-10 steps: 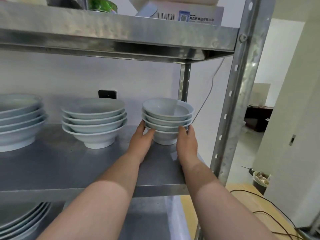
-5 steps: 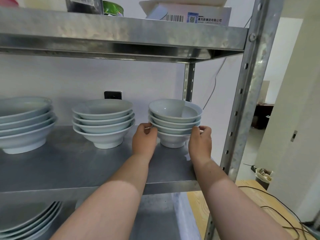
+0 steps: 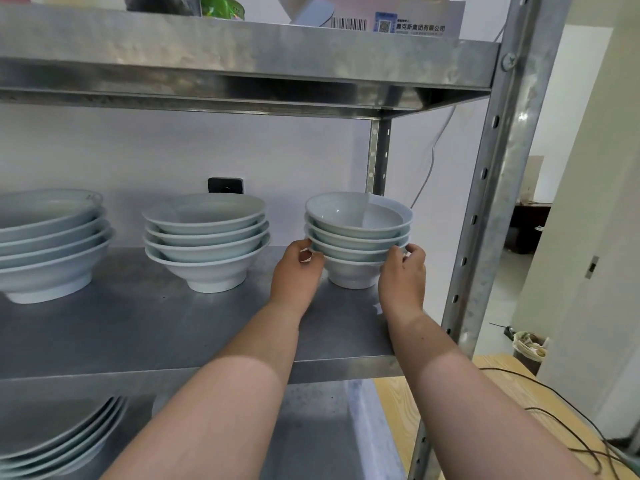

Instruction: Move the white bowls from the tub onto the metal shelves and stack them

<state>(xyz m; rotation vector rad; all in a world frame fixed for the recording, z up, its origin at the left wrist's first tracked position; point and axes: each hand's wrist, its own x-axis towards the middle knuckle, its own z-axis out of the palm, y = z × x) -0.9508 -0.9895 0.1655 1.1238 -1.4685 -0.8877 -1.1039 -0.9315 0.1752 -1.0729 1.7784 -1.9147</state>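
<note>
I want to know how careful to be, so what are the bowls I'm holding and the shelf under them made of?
The bowls: likely glazed ceramic, pale white with a smooth gloss and thick foot; melamine can't be ruled out. The shelf: metal, probably galvanized steel, dull grey with mottled sheen.

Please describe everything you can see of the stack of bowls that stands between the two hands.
The small bowl stack is four white, glossy, ceramic-looking bowls nested upright, each with a flared rim. Only the bottom one shows its round foot. It stands at the right end of the middle metal shelf, apart from the wider stack beside it. The left hand and the right hand hold its lower rims from either side with curled fingers.
</note>
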